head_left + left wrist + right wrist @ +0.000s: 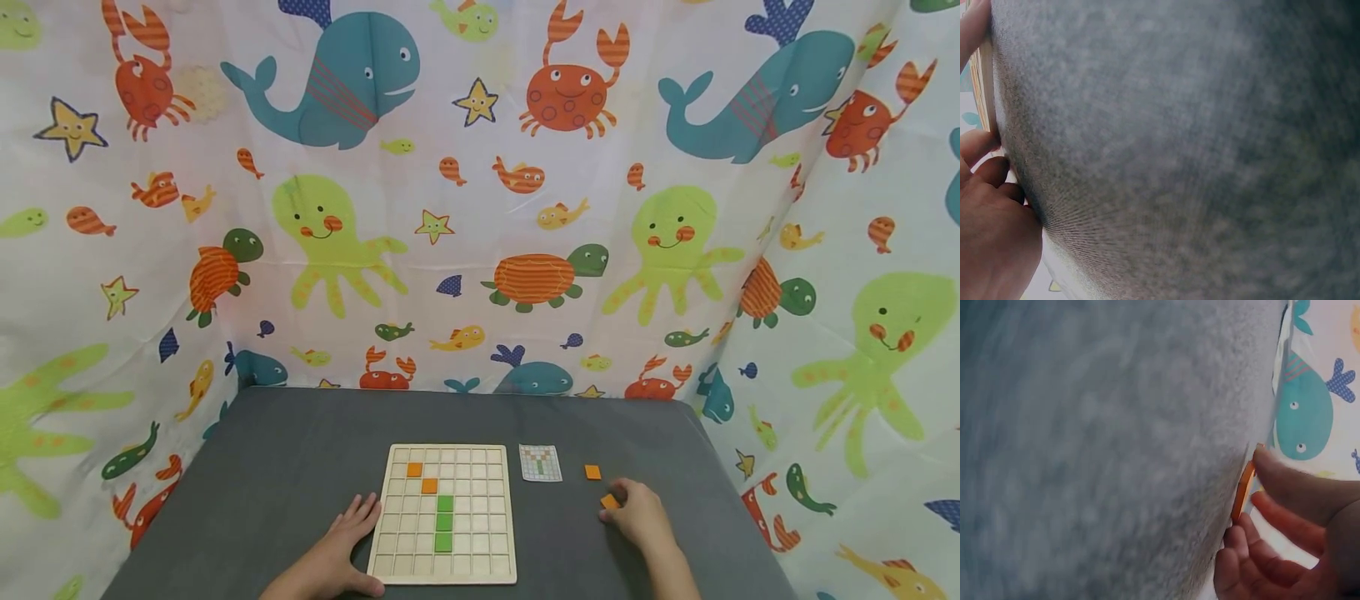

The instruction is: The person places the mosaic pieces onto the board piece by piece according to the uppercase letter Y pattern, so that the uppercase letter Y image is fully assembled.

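A wooden grid board [480, 568] lies on the grey table, with two orange tiles in a diagonal at its upper left and a column of green tiles [444, 522] below them. My left hand [341, 546] rests along the board's left edge, fingers spread and thumb at the near corner. To the right of the board, my right hand [641, 517] pinches an orange square tile [1244, 490] between thumb and fingers, low over the table. Just beyond that hand another orange tile [592, 472] lies flat.
A small printed pattern card [540, 463] with a coloured grid lies right of the board. Grey cloth [300, 450] covers the table. Behind it and at both sides hangs a white curtain [450, 292] printed with sea animals.
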Available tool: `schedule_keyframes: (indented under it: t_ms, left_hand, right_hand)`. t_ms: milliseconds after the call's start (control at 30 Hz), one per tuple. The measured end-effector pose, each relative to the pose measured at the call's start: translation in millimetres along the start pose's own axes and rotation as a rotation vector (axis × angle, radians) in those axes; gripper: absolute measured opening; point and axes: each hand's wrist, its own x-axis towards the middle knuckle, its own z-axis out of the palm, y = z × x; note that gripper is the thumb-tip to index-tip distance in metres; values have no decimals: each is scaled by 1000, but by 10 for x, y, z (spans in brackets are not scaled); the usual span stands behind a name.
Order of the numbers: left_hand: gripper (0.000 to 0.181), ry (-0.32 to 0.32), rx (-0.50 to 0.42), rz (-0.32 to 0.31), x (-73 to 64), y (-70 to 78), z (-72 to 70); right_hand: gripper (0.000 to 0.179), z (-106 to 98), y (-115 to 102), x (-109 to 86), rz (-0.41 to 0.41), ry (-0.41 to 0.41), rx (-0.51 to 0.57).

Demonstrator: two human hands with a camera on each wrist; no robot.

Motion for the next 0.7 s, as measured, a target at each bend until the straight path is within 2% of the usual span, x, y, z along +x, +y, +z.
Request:
schedule_keyframes:
  t_ms: [267, 500, 700]
  left_hand:
    - [123, 2, 0, 1, -8, 16, -10]
    - [123, -12, -3, -20, 10, 14, -15]
    - [121, -20, -20, 5, -10, 20, -28]
  right_hand:
    - [25, 46, -8, 9, 3, 19, 15]
    - [22, 48, -43, -8, -31, 37, -10]
    - [17, 60, -78, -19, -93, 36, -67]
